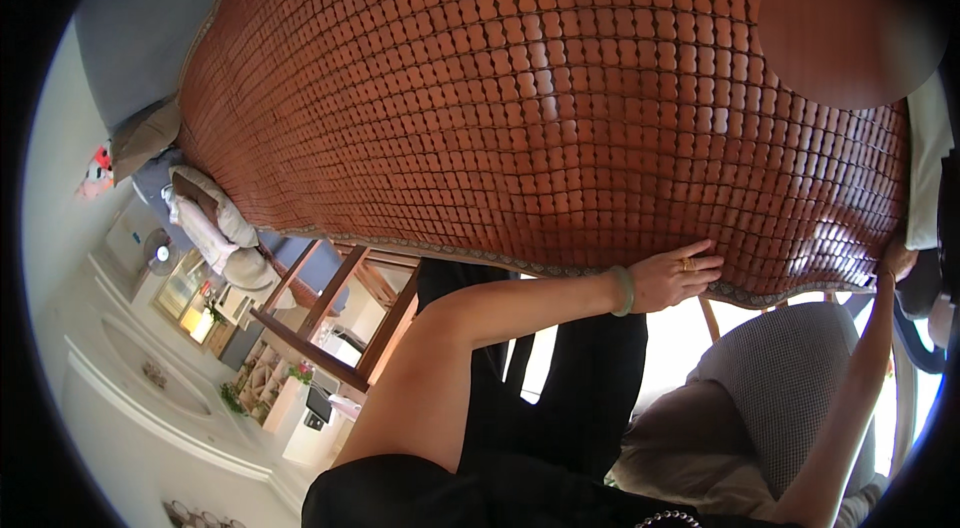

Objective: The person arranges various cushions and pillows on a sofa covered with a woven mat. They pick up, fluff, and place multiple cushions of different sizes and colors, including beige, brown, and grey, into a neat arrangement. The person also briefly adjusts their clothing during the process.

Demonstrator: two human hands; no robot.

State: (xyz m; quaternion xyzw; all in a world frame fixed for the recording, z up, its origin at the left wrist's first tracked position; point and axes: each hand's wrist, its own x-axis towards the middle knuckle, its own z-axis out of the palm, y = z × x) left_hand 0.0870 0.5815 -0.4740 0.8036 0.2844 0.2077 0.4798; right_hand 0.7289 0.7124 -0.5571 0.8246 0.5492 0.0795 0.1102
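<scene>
A large reddish-brown mat of small linked tiles, edged with a patterned braid, fills the upper view. My left hand, with a green bangle on the wrist and a ring, lies on the mat near its lower border. Its fingers are stretched out over the tiles. Far to the right, my right hand has its fingers closed at the mat's right corner. Part of that grip is hidden. Small waves run through the mat between my hands, and a round blur covers some of its upper right.
Grey cushions and pale cloth are piled beyond the mat's left end. A wooden frame stands below the mat's left part. Close to my right arm sits a grey textured cushion. White fabric borders the mat's right side.
</scene>
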